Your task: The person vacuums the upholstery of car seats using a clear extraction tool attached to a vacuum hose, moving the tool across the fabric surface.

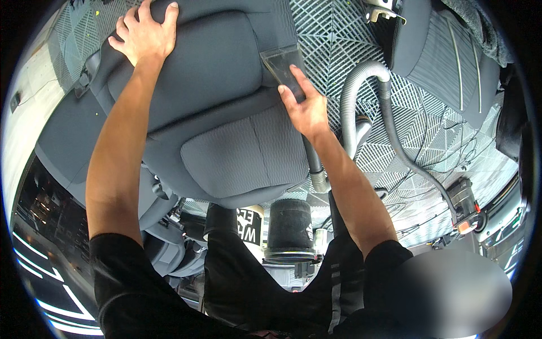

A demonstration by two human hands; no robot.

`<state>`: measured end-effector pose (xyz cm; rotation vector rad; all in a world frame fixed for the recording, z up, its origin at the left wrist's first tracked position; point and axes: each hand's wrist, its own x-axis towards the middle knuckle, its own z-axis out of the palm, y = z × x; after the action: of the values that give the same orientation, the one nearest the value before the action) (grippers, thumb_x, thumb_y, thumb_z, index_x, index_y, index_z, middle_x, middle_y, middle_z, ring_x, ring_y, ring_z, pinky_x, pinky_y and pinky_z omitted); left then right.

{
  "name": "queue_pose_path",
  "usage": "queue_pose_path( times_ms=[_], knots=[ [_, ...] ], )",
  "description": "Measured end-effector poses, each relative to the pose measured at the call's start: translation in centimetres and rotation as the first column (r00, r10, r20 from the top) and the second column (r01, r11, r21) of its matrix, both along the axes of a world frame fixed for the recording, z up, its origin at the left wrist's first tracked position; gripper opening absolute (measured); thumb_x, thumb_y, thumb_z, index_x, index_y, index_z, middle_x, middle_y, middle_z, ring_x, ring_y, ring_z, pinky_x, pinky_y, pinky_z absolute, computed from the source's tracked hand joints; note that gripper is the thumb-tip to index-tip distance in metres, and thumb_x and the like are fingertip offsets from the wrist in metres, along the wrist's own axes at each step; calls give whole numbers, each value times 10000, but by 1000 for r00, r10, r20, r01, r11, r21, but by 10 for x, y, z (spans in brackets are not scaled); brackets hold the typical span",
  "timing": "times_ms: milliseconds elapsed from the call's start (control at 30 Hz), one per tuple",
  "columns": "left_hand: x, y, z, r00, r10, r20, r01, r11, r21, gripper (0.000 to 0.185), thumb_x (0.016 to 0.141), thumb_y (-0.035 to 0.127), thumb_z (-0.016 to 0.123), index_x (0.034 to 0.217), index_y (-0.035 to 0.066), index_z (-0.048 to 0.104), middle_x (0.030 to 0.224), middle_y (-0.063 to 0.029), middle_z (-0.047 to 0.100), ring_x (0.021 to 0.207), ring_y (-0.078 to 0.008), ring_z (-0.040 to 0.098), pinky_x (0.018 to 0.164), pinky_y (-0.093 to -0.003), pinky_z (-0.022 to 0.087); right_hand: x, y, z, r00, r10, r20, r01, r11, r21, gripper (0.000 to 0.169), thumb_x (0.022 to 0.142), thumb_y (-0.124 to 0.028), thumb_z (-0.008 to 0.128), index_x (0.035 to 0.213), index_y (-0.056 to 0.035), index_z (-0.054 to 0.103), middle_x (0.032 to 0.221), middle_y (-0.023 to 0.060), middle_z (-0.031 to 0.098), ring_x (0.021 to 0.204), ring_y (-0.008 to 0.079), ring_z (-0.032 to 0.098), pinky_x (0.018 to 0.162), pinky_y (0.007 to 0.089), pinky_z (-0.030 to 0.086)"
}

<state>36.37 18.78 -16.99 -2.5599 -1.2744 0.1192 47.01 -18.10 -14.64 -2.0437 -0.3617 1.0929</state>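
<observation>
In the head view, a dark grey fabric car seat [207,55] fills the middle, its patterned panel [241,154] nearer to me. My left hand [148,36] presses on the seat's far left part, fingers spread and holding nothing. A clear, flat vacuum nozzle [281,61] is gripped in my right hand [307,101], thumb and forefinger lying along it. Its wide end meets the seat's right side, beside the raised panel. From under my right wrist a dark tube [312,154] runs to a pale hose cuff [319,182]. My palm hides part of the nozzle.
A grey corrugated hose [349,97] arches over the grated floor tiles [330,34] at right, near loose cables [423,159]. Another car seat [427,55] bears a grey towel [478,25]. Between my legs stand a black bucket [290,224] and a white bucket [254,231] with writing.
</observation>
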Motion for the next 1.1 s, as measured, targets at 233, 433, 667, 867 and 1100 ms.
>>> queue_pose_path(
  times_ms=[233, 433, 667, 867, 1100],
  knots=[
    [3, 0, 2, 1000, 5, -14, -5, 1000, 8, 792, 920, 786, 451, 1537, 291, 487, 1604, -119, 429, 1535, -357, 279, 1217, -677, 126, -21, -39, 19, 991, 1, -134, -14, 995, -96, 573, 973, -294, 720, 1493, -151, 527, 1112, 250, 749, 1056, 375, 747, 913, 409, 599],
    [9, -14, 13, 997, 45, -69, -47, 998, -33, 744, 942, 748, 469, 1533, 296, 477, 1599, -114, 433, 1533, -341, 287, 1224, -674, 129, 28, -50, 50, 624, -345, -701, 252, 938, -238, 612, 965, -277, 755, 1519, -137, 536, 688, 15, 576, 524, 129, 551, 476, 301, 476],
    [6, -13, 15, 996, 69, -64, -72, 996, -56, 773, 941, 732, 478, 1548, 254, 462, 1595, -118, 413, 1549, -342, 233, 1243, -661, 87, 133, 52, -4, 753, -193, -629, 362, 920, 150, 782, 957, -318, 778, 1597, -81, 397, 694, 42, 603, 528, 140, 564, 469, 300, 474],
    [12, -11, 13, 995, 61, -72, -64, 998, -29, 725, 954, 729, 473, 1538, 298, 468, 1596, -90, 421, 1543, -330, 256, 1235, -650, 113, 154, 103, -51, 750, -150, -644, 401, 877, 264, 690, 954, -294, 782, 1539, -73, 491, 700, 40, 614, 529, 138, 590, 458, 298, 476],
    [4, -8, 9, 998, 49, -51, -49, 999, -5, 724, 963, 731, 448, 1530, 282, 484, 1593, -67, 434, 1541, -310, 272, 1236, -634, 115, 136, 94, -63, 800, -99, -592, 288, 929, 234, 666, 933, -282, 805, 1521, -126, 533, 705, 23, 612, 520, 105, 567, 447, 275, 461]
  ],
)
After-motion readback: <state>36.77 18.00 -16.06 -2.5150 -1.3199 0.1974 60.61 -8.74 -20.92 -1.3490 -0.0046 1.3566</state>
